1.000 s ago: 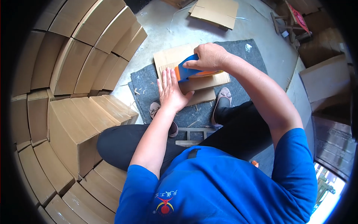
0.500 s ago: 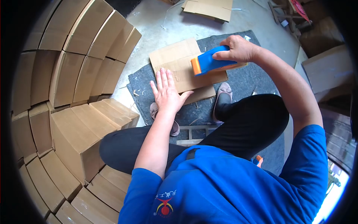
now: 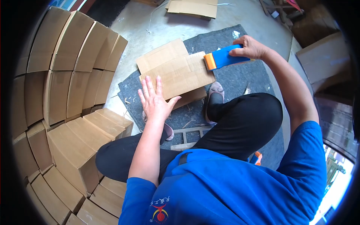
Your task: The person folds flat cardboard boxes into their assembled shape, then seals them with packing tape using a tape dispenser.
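A brown cardboard box rests on the dark mat in front of me, one flap sticking out at its far side and another at its near side. My left hand lies on its near-left edge, fingers spread and thumb out to the side. In my right hand is a blue tape dispenser, gripped at its rear end. The dispenser's orange front end is at the right edge of the box. The undersides of the dispenser and of my right fingers are hidden.
Brown boxes are stacked in rows along my left side. Flattened cardboard lies on the floor ahead. The dark mat spreads under my feet, beside a slatted frame. An orange-and-blue object is by my right hip.
My right hand has moved the tape dispenser rightward across the box to its right edge. My left hand stays flat on the box. The whole view has shifted slightly.
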`<control>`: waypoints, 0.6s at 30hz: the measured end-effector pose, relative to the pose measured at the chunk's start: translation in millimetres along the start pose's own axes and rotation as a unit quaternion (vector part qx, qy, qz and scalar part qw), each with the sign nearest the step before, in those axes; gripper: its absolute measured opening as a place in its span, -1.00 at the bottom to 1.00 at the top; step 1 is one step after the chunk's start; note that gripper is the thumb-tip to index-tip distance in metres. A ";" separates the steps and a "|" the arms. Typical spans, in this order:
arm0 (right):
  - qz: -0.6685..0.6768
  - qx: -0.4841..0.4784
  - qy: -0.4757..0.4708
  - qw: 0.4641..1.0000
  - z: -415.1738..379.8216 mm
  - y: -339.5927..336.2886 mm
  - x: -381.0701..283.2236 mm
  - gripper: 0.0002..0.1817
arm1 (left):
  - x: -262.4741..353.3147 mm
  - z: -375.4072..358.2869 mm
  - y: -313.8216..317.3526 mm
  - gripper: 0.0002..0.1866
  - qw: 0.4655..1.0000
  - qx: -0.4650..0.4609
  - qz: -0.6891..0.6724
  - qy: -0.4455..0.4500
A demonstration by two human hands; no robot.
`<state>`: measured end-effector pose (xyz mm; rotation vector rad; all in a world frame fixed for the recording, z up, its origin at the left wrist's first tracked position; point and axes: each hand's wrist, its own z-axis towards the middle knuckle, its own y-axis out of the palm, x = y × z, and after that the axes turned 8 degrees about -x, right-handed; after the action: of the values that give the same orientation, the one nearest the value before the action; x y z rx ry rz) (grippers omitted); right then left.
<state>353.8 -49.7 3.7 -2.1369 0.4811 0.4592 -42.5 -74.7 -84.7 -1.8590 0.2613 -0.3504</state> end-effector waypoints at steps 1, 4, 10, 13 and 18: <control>0.001 0.001 -0.002 1.000 2.8 1.4 1.9 -0.37 | -0.5 -0.1 -0.1 0.19 1.000 0.001 0.002 -0.001; 0.002 0.026 -0.013 1.000 3.8 4.7 8.2 -0.36 | 3.3 0.2 -2.5 0.18 1.000 -0.003 0.000 0.003; 0.018 0.076 -0.034 0.996 4.6 18.7 23.7 -0.34 | 28.9 3.4 -8.0 0.20 1.000 -0.023 0.016 -0.012; 0.031 0.067 -0.026 0.997 3.1 19.4 26.0 -0.33 | 71.5 22.0 -2.7 0.19 0.997 -0.002 -0.035 0.066; 0.055 0.074 -0.033 0.995 2.5 21.1 28.1 -0.31 | 153.2 58.1 -5.0 0.22 0.993 0.016 -0.091 0.073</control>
<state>367.1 -63.9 -25.7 -1.9539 0.5791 0.5382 121.3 -75.4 -79.9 -1.8321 0.1847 -0.6150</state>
